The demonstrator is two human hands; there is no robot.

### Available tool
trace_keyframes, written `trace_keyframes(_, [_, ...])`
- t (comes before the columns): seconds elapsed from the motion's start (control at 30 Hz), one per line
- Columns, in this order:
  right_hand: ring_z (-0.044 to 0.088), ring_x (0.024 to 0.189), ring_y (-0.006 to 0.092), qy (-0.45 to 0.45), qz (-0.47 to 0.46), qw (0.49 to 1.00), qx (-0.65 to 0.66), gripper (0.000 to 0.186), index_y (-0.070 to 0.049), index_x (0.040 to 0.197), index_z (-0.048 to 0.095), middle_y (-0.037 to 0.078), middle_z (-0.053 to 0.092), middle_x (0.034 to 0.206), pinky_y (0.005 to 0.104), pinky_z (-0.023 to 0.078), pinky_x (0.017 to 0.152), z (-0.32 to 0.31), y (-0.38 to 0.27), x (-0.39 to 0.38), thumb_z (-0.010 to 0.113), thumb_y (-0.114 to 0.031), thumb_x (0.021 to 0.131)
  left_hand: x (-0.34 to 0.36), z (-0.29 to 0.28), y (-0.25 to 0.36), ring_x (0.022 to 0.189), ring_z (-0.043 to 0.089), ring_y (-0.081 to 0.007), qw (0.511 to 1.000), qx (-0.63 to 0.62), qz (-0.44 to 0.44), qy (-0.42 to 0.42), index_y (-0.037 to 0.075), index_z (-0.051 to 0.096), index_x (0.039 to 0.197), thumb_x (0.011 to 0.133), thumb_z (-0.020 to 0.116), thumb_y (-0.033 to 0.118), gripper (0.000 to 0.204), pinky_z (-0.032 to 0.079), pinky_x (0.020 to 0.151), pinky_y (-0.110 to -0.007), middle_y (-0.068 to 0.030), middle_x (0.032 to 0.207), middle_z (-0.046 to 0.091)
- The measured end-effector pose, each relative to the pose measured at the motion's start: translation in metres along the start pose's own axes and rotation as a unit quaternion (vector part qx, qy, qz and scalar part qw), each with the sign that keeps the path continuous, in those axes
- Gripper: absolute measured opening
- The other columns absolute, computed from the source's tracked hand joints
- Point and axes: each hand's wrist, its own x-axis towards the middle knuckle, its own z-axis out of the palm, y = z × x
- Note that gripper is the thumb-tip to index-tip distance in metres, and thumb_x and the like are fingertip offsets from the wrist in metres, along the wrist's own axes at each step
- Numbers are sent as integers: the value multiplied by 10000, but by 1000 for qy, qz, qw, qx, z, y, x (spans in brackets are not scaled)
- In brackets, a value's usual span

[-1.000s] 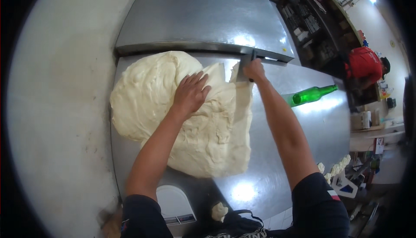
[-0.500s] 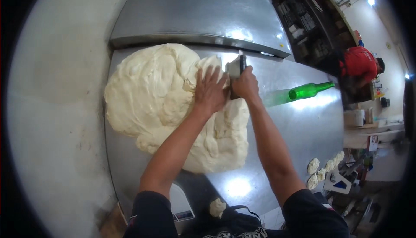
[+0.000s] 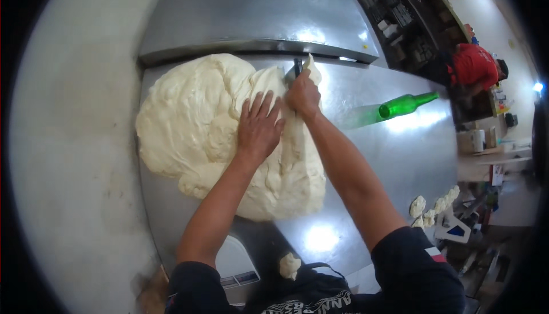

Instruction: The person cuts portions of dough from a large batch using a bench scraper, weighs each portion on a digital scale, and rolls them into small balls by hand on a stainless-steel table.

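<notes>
A broad, soft mass of pale dough (image 3: 189, 114) spreads over the steel table (image 3: 372, 154). My left hand (image 3: 260, 128) lies on top of it, palm down, fingers stretched out and slightly apart. To its right, my right hand (image 3: 303, 94) is closed round the dark handle of a dough scraper (image 3: 297, 67), at the dough's right part near the far edge. Most of the blade is hidden by the hand and dough. A pointed flap of dough (image 3: 312, 69) stands out just right of my right knuckles.
A green glass bottle (image 3: 406, 105) lies on its side at the right. Nearer me are a white scale (image 3: 233, 257) and a small dough lump (image 3: 290, 266). Several dough pieces (image 3: 418, 206) sit at the table's right edge. A raised steel surface (image 3: 257, 11) borders the far side. A person in red (image 3: 476, 65) is beyond.
Both hands have shifted a little to the left. The scraper has gone from the dough's right edge into the dough, and a flap of dough now shows right of it.
</notes>
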Motion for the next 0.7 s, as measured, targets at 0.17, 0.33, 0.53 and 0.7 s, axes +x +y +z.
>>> trace_keyframes(0.17, [679, 1165, 452, 7, 31, 999, 6, 626, 74, 1315, 431, 302, 674, 1242, 509, 550, 994, -19, 51, 22, 710, -266, 870, -30, -26, -22, 1534, 337, -268, 999, 4, -2, -37, 175, 487, 1564, 1067, 524, 398, 545, 220, 1268, -472, -67, 1642, 425])
trace_keyframes(0.33, [686, 1113, 483, 29, 54, 997, 47, 586, 103, 1266, 459, 347, 688, 1163, 518, 560, 943, -70, 102, 8, 706, -219, 843, -33, -32, -20, 1549, 313, -288, 997, -25, -38, -66, 188, 498, 1559, 1058, 534, 411, 549, 207, 1266, -528, -77, 1664, 393])
trace_keyframes(0.53, [669, 1038, 565, -34, -12, 999, 32, 508, 61, 1173, 417, 389, 680, 1070, 583, 539, 930, -37, 68, -85, 712, -179, 836, -20, -11, 39, 1583, 233, -335, 998, -54, -8, -31, 217, 528, 1541, 1029, 565, 390, 542, 138, 1247, -655, -90, 1692, 340])
trace_keyframes(0.7, [692, 980, 535, -7, 34, 998, 46, 554, 53, 1187, 402, 343, 696, 1043, 596, 550, 871, -18, 19, -106, 742, -291, 916, -37, 19, 41, 1595, 202, -291, 1000, 25, 9, -17, 130, 470, 1567, 1023, 543, 361, 596, 71, 1275, -617, -74, 1696, 330])
